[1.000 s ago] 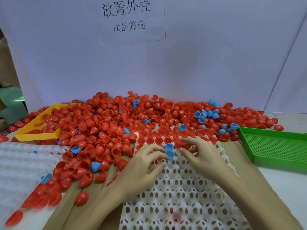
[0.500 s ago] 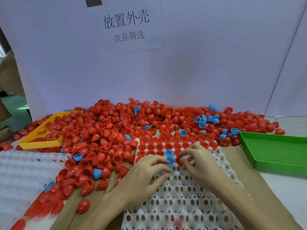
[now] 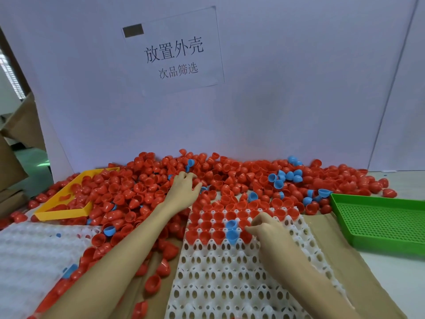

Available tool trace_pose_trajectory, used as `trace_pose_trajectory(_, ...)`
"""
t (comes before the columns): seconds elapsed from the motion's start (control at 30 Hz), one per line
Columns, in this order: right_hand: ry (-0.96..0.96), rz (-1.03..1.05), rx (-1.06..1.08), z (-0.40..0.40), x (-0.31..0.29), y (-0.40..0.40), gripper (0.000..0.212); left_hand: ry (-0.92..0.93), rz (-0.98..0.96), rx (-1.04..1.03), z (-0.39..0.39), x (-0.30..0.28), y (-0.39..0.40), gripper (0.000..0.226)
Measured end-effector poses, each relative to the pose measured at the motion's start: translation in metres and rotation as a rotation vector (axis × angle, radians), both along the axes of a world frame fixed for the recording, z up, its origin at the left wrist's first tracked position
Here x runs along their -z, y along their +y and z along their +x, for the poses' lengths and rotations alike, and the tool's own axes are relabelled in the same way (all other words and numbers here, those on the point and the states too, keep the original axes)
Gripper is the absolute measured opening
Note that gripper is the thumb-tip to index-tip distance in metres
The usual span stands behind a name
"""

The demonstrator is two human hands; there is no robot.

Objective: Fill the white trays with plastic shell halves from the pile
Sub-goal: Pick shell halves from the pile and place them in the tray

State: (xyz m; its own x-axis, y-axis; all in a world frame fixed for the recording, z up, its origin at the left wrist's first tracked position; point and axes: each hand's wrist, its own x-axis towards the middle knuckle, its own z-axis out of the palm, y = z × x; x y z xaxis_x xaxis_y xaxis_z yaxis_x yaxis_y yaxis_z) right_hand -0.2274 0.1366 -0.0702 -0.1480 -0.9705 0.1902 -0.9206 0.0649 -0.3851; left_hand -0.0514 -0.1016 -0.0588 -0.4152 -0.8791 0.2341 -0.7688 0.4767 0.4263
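Left hand (image 3: 184, 187) now out in the pile (image 3: 147, 189), fingers curled, grip unclear, right hand (image 3: 268, 230) apparently pinching red shell (image 3: 245, 224) over white tray (image 3: 230, 279)

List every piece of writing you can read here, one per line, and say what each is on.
"放置外壳": large black characters, upper line of the white paper sheet stuck on the white backboard.
"次品筛选": smaller grey characters, lower line of the same sheet.
The dark rectangle at the sheet's top left corner shows no readable writing.
No writing is readable on the shells or trays.
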Motion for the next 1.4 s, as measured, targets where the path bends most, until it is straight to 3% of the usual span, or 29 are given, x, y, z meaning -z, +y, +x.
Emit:
trace_pose_trajectory(0.17,-0.011,-0.010,0.000,0.001,0.001,0.000,0.049,-0.344,-0.015,-0.064,-0.003,0.019,-0.038,0.058)
trace_pose_trajectory(0.33,0.003,-0.017,0.000,-0.001,0.002,-0.001,0.048,-0.408,-0.090,-0.057,-0.010,0.024,-0.039,0.055)
trace_pose_trajectory(0.4,-0.015,-0.024,-0.003,-0.002,0.001,-0.001,0.051,-0.348,-0.292,-0.064,-0.006,0.021,-0.030,0.049)
trace_pose_trajectory(0.5,-0.046,-0.028,-0.010,-0.004,0.000,-0.002,0.056,-0.084,-0.494,0.014,-0.002,0.008,-0.002,0.039)
trace_pose_trajectory(0.6,-0.095,-0.031,0.013,-0.008,-0.005,-0.002,0.054,0.239,-0.451,0.182,0.000,-0.006,0.044,0.018)
trace_pose_trajectory(0.67,-0.144,-0.099,0.062,-0.011,-0.010,-0.001,0.046,0.343,-0.362,0.303,0.002,-0.009,0.081,0.010)
trace_pose_trajectory(0.8,-0.390,-0.272,0.041,-0.014,-0.018,0.001,0.031,0.419,-0.196,0.427,0.011,0.005,0.145,0.021)
trace_pose_trajectory(0.93,-0.690,-0.117,-0.203,-0.009,-0.022,0.003,0.036,0.466,-0.120,0.419,0.017,0.015,0.170,0.036)
trace_pose_trajectory(1.1,-0.543,-0.134,-0.286,-0.001,-0.018,0.003,0.032,0.437,-0.122,0.438,0.020,0.017,0.174,0.036)
trace_pose_trajectory(1.4,-0.573,-0.195,-0.283,-0.004,-0.017,0.001,0.026,0.577,-0.072,0.346,0.031,0.012,0.174,0.030)
